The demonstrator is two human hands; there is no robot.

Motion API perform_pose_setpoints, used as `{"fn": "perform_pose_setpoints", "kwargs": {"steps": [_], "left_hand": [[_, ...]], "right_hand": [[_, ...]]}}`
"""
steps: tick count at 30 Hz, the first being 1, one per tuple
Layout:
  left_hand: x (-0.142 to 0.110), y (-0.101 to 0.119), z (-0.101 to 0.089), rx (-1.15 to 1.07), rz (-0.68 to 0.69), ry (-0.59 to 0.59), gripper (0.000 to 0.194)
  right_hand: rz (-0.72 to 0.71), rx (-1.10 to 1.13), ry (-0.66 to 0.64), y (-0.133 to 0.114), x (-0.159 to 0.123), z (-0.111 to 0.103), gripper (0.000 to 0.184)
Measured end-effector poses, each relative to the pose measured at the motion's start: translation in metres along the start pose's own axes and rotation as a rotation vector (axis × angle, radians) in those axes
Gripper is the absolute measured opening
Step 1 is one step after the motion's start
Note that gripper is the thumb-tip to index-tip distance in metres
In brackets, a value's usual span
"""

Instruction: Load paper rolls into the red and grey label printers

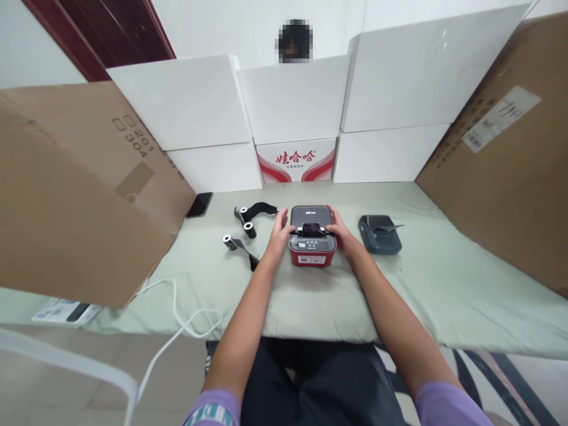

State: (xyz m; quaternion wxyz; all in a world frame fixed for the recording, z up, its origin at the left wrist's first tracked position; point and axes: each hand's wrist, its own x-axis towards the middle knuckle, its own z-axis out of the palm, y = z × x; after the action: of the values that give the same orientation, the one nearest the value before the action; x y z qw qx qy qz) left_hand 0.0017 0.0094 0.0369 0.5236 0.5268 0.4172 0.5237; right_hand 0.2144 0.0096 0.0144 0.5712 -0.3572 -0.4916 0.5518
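Note:
A red and dark grey label printer (313, 251) rests on the green cloth in front of me, with a short black strip (311, 229) at the slot in its top. My left hand (279, 234) grips its left side, thumb on the top edge near the slot. Against the right side, my right hand (341, 232) holds it the same way. Left of the printer lie rolls with white cores and loose black strips: one roll (249, 229) in the middle, another roll (229, 242) nearer me, and a black strip (261, 208) trailing behind. A second, dark grey printer (382, 236) stands to the right with a strip sticking out.
White boxes (293, 100) form a wall at the back, with cardboard panels (80, 189) on both sides. A phone (199, 205) lies by the left panel. A white cable (177, 313) hangs over the table's front edge. Behind the boxes, a person's head (295, 41) shows.

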Motion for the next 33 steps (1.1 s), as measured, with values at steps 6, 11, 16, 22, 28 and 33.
{"fn": "perform_pose_setpoints", "kwargs": {"steps": [6,11,16,22,28,33], "left_hand": [[-0.002,-0.004,0.004,-0.268,-0.13,-0.122,0.077],[-0.002,-0.005,0.001,-0.224,-0.079,-0.11,0.083],[-0.002,-0.011,-0.001,-0.077,0.003,-0.129,0.082],[-0.002,-0.015,-0.004,0.012,0.064,-0.146,0.067],[0.002,-0.013,-0.004,0.253,0.172,-0.082,0.035],[-0.004,0.0,-0.003,0.407,0.358,-0.111,0.026]], "right_hand": [[0.025,0.011,-0.059,-0.007,-0.005,0.004,0.072],[0.035,0.0,-0.074,-0.009,-0.004,-0.001,0.07],[0.039,0.0,-0.078,-0.01,-0.005,-0.001,0.068],[0.013,-0.002,-0.06,-0.006,-0.006,-0.001,0.067],[-0.003,0.032,-0.053,-0.004,-0.007,0.003,0.063],[-0.003,0.037,-0.039,-0.006,-0.007,0.008,0.064]]}}
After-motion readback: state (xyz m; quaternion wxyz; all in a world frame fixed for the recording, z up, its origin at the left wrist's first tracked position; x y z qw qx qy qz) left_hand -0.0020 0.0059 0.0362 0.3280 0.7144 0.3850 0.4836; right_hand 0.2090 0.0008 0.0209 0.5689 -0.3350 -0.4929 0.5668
